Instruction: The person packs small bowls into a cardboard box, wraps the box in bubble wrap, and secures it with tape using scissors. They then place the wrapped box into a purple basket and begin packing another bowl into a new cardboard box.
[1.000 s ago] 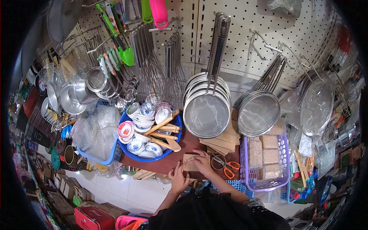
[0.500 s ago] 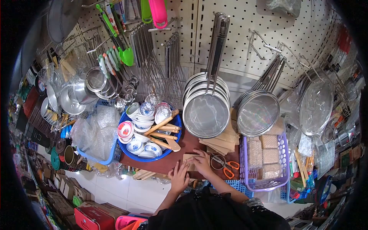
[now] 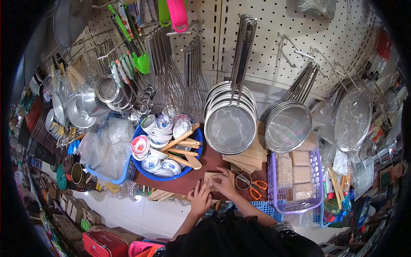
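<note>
A small piece of brown cardboard (image 3: pixel 209 175) lies at the front of the red-brown table (image 3: pixel 171 185). My left hand (image 3: pixel 200 199) rests at its near left edge, fingers spread and tips pressing down. Over the right part of the cardboard is my right hand (image 3: pixel 225 182), its fingers bent and its thumb close to my left fingertips. Whatever is pinched there is too small to make out. Orange-handled scissors (image 3: pixel 258 189) lie right of my right hand, next to a ring that looks like a tape roll (image 3: pixel 242 180).
A blue basin (image 3: pixel 141 166) of small bowls and wooden-handled utensils stands left. A purple basket (image 3: pixel 299 210) of bubble-wrapped packs stands right. Behind are stacked cardboard sheets (image 3: pixel 242 160) below hanging strainers (image 3: pixel 231 129). A blue basket (image 3: pixel 128 171) of bubble wrap sits farther left.
My right hand's fingers have lifted slightly and curled, where they lay flatter on the cardboard before. My left hand stays in nearly the same place.
</note>
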Available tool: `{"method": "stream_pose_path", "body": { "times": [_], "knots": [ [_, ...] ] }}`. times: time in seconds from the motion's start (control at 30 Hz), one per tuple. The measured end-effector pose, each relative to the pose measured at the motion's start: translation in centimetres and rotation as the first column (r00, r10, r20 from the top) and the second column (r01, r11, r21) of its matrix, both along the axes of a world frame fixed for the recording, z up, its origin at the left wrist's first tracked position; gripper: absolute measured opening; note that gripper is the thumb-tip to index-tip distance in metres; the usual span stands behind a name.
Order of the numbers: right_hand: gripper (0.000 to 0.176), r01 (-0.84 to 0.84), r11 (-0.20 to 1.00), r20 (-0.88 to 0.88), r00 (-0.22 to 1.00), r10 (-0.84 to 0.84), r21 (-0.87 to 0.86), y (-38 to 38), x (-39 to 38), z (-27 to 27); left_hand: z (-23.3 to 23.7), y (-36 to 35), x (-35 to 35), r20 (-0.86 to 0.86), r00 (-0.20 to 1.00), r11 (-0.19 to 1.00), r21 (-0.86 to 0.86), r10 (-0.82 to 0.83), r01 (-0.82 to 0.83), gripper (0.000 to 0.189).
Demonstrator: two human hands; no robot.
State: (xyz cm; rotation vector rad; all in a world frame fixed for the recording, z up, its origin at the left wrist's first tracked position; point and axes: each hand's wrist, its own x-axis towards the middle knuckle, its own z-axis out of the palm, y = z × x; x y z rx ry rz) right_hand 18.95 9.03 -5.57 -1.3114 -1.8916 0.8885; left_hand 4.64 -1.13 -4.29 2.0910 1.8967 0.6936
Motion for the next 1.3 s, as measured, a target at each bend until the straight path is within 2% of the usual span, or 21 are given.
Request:
{"method": "stream_pose_path", "body": {
  "times": [0.2, 0.3, 0.4, 0.6, 0.8, 0.9, 1.0, 1.1, 1.2, 1.3],
  "knots": [
    [0.021, 0.007, 1.000, 0.001, 1.000, -0.007, -0.017, -0.1, -0.2, 0.2, 0.5, 0.1, 0.1, -0.012, 1.000, 1.000, 0.000, -0.006, 0.006, 0.051],
    [0.023, 0.027, 1.000, 0.079, 0.996, -0.028, 0.016, -0.2, -0.3, 0.4, 0.6, 0.0, 0.0, -0.003, 1.000, 1.000, -0.007, -0.019, 0.019, 0.052],
    [0.024, 0.036, 0.999, 0.074, 0.997, -0.036, -0.001, -0.2, -0.4, 0.3, 0.5, 0.0, -0.3, -0.014, 0.999, 0.998, -0.037, -0.047, 0.047, 0.062],
    [0.023, 0.078, 0.997, 0.145, 0.987, -0.076, -0.011, -0.2, -0.8, 0.9, 0.6, 0.0, -0.6, 0.000, 0.998, 0.996, -0.064, -0.070, 0.070, 0.064],
    [0.020, 0.125, 0.992, 0.142, 0.983, -0.119, -0.030, 0.0, -1.3, 0.7, 0.6, 0.0, -0.8, -0.005, 0.996, 0.992, -0.091, -0.087, 0.087, 0.066],
    [0.033, 0.119, 0.993, 0.207, 0.971, -0.116, 0.002, -0.1, -1.4, 1.5, 0.8, -0.1, -0.8, 0.015, 0.996, 0.992, -0.085, -0.093, 0.094, 0.067],
    [0.053, 0.201, 0.976, 0.171, 0.968, -0.185, -0.085, 0.1, -1.6, 3.7, 0.9, -0.1, -0.6, 0.060, 0.996, 0.993, -0.083, -0.073, 0.078, 0.063],
    [0.064, 0.178, 0.983, 0.225, 0.961, -0.164, -0.044, -0.1, -1.6, 2.5, 0.9, 0.0, -0.5, 0.039, 0.997, 0.993, -0.094, -0.068, 0.071, 0.062],
    [0.059, 0.161, 0.984, 0.212, 0.967, -0.142, -0.073, 0.0, -1.5, 2.2, 1.0, -0.1, -0.4, 0.014, 0.998, 0.995, -0.084, -0.060, 0.061, 0.063],
    [0.056, 0.171, 0.983, 0.277, 0.950, -0.146, -0.068, 0.3, -1.6, 2.3, 1.3, -0.2, 0.0, 0.013, 1.000, 0.994, -0.106, -0.022, 0.023, 0.064]
  ]
}}
